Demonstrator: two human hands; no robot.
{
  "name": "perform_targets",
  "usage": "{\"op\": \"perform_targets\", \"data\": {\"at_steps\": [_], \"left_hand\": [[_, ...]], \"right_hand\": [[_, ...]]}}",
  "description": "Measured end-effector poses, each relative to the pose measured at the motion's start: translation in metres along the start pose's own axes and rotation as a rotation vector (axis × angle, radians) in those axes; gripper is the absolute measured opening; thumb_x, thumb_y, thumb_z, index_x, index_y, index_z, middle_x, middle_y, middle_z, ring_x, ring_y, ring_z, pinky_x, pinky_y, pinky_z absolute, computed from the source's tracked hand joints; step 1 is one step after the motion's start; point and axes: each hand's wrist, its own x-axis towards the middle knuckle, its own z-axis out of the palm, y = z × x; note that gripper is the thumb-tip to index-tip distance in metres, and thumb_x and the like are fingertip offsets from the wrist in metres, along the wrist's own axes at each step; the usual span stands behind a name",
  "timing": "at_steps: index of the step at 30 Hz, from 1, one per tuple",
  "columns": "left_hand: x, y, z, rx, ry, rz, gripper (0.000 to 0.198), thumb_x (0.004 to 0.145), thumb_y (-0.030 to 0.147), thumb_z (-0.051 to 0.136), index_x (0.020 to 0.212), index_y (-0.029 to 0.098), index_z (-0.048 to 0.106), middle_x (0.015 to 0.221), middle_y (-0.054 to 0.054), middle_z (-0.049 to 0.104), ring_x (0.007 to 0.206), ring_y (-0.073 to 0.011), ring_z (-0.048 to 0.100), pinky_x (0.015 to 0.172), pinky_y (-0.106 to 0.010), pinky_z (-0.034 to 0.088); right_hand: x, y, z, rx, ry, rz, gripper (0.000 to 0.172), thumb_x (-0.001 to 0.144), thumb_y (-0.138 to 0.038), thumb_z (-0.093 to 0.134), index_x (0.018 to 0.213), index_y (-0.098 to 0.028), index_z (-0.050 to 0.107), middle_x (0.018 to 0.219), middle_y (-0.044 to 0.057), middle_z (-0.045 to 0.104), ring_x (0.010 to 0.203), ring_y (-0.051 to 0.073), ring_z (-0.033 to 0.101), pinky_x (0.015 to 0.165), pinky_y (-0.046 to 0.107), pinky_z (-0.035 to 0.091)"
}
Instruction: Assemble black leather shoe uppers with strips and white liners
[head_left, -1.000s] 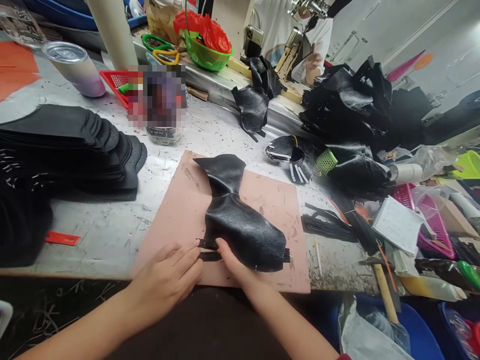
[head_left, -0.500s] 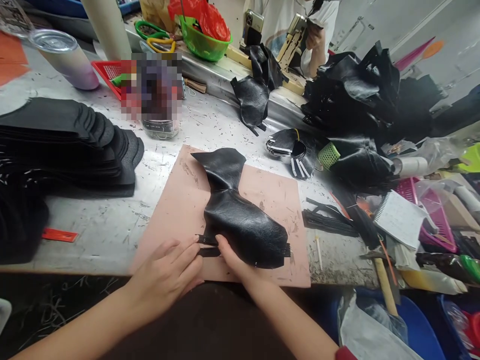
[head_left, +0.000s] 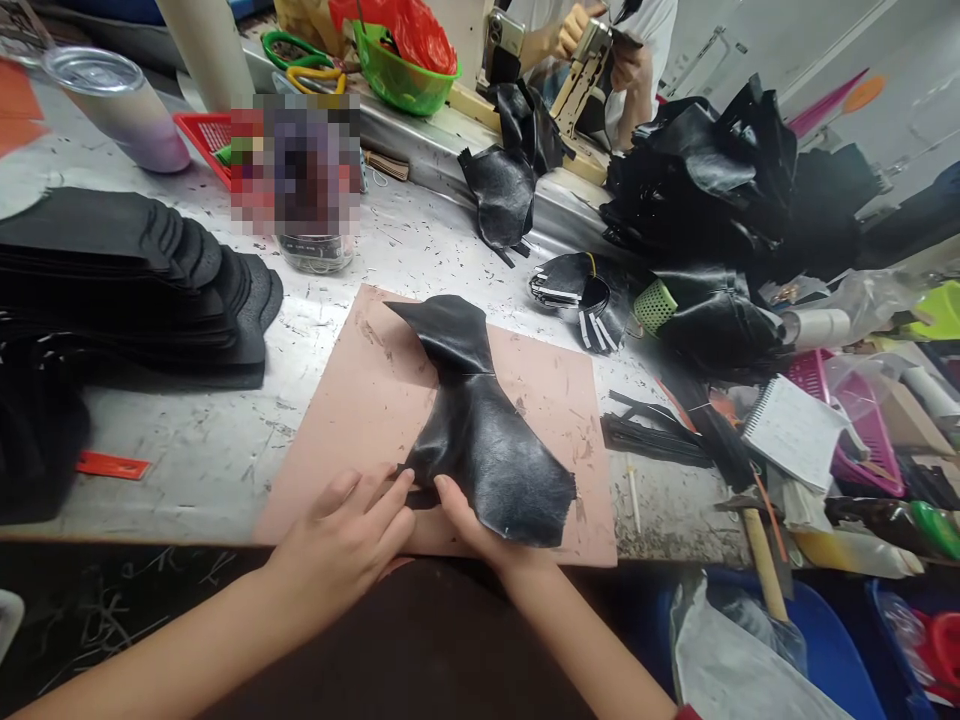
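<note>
A black leather piece (head_left: 502, 450) with a narrow waist and a seam across it lies on a pinkish board (head_left: 330, 420) at the table's front edge. My left hand (head_left: 352, 525) is at its lower left edge, fingers bent together with the tips on the leather; its thumb is partly hidden. Close beside it, my right hand (head_left: 472, 525) grips the near edge, thumb on top, the other fingers hidden beneath the leather. Between the hands a short dark strip (head_left: 426, 498) shows, partly covered.
Stacked black foam-like pieces (head_left: 142, 290) stand at left, an orange strip (head_left: 112, 465) before them. Scissors (head_left: 315, 80), a tumbler (head_left: 116, 105) and a green basket (head_left: 405, 70) are behind. Leather piles (head_left: 697, 180), black strips (head_left: 652, 435), a notebook (head_left: 795, 430) lie right. A co-worker's hands (head_left: 630, 65) work opposite.
The leather's lower left edge has folded over toward my left fingertips, covering most of the dark strips. The piece's waist has shifted slightly right. Across the table, a second co-worker's hand has come into view.
</note>
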Motion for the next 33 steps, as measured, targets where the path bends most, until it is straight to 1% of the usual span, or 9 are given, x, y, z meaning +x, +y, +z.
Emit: {"op": "perform_targets", "data": {"at_steps": [4, 8, 11, 14, 18, 22, 24, 28, 33], "left_hand": [[-0.002, 0.003, 0.001, -0.01, -0.006, -0.056, 0.017, 0.079, 0.017, 0.041, 0.077, 0.024, 0.056, 0.11, -0.004, 0.064, 0.111, -0.0239, 0.05, 0.092, -0.041, 0.029], [-0.001, 0.006, -0.001, 0.012, 0.005, -0.06, 0.017, 0.083, 0.026, 0.041, 0.078, 0.025, 0.057, 0.108, -0.004, 0.065, 0.113, -0.0232, 0.048, 0.095, -0.04, 0.024], [0.001, 0.006, -0.003, 0.047, -0.002, -0.029, 0.03, 0.088, 0.038, 0.035, 0.083, 0.023, 0.061, 0.106, -0.007, 0.066, 0.108, -0.0232, 0.051, 0.095, -0.04, 0.023], [0.003, 0.006, -0.003, 0.091, -0.001, -0.016, 0.042, 0.09, 0.044, 0.029, 0.099, 0.02, 0.062, 0.105, -0.007, 0.067, 0.102, -0.0219, 0.055, 0.096, -0.039, 0.022], [0.002, 0.008, 0.0, 0.1, 0.019, -0.042, 0.049, 0.089, 0.05, 0.028, 0.11, 0.02, 0.06, 0.104, -0.005, 0.067, 0.095, -0.0204, 0.057, 0.097, -0.039, 0.019], [0.004, 0.008, 0.003, 0.098, 0.026, -0.049, 0.049, 0.085, 0.054, 0.033, 0.107, 0.021, 0.062, 0.1, -0.004, 0.068, 0.092, -0.0213, 0.056, 0.091, -0.039, 0.024], [0.008, 0.008, 0.003, 0.104, 0.036, -0.038, 0.048, 0.084, 0.054, 0.036, 0.105, 0.021, 0.063, 0.097, -0.005, 0.068, 0.092, -0.0218, 0.056, 0.088, -0.038, 0.027], [0.018, 0.005, 0.002, 0.148, 0.032, 0.081, 0.045, 0.082, 0.053, 0.044, 0.096, 0.017, 0.066, 0.096, -0.009, 0.066, 0.088, -0.022, 0.056, 0.082, -0.036, 0.032], [0.027, 0.004, -0.002, 0.217, 0.012, 0.157, 0.046, 0.081, 0.052, 0.045, 0.097, 0.015, 0.065, 0.081, -0.008, 0.066, 0.073, -0.0205, 0.056, 0.073, -0.035, 0.035]], "right_hand": [[0.001, 0.01, -0.001, -0.198, 0.086, -0.042, 0.027, 0.066, -0.041, 0.064, 0.089, -0.026, 0.068, 0.099, 0.005, 0.063, 0.119, 0.032, 0.04, 0.108, 0.048, 0.018], [-0.003, 0.018, -0.005, -0.208, 0.093, -0.03, 0.032, 0.072, -0.043, 0.057, 0.095, -0.022, 0.066, 0.099, 0.008, 0.064, 0.108, 0.03, 0.051, 0.103, 0.049, 0.029], [-0.005, 0.022, -0.004, -0.136, 0.183, 0.011, 0.037, 0.074, -0.042, 0.054, 0.101, -0.019, 0.063, 0.103, 0.008, 0.064, 0.106, 0.027, 0.053, 0.1, 0.045, 0.036], [-0.006, 0.022, -0.002, -0.133, 0.22, 0.025, 0.036, 0.073, -0.04, 0.054, 0.101, -0.018, 0.062, 0.101, 0.008, 0.065, 0.103, 0.026, 0.056, 0.094, 0.04, 0.043], [-0.005, 0.021, -0.002, -0.168, 0.255, -0.066, 0.033, 0.073, -0.035, 0.054, 0.1, -0.017, 0.062, 0.096, 0.009, 0.067, 0.098, 0.026, 0.059, 0.089, 0.039, 0.047], [-0.003, 0.022, -0.001, -0.213, 0.299, -0.163, 0.028, 0.074, -0.032, 0.054, 0.096, -0.017, 0.063, 0.093, 0.009, 0.067, 0.098, 0.026, 0.06, 0.088, 0.039, 0.048], [-0.002, 0.024, -0.001, -0.225, 0.305, -0.18, 0.024, 0.074, -0.032, 0.054, 0.09, -0.018, 0.064, 0.089, 0.008, 0.068, 0.092, 0.025, 0.062, 0.087, 0.039, 0.049], [-0.002, 0.029, 0.0, -0.235, 0.288, -0.18, 0.018, 0.074, -0.031, 0.053, 0.081, -0.02, 0.065, 0.078, 0.005, 0.068, 0.078, 0.023, 0.065, 0.082, 0.038, 0.051], [-0.003, 0.028, 0.0, -0.247, 0.271, -0.169, 0.013, 0.074, -0.03, 0.054, 0.075, -0.023, 0.064, 0.069, 0.003, 0.067, 0.088, 0.024, 0.063, 0.082, 0.038, 0.051]]}}
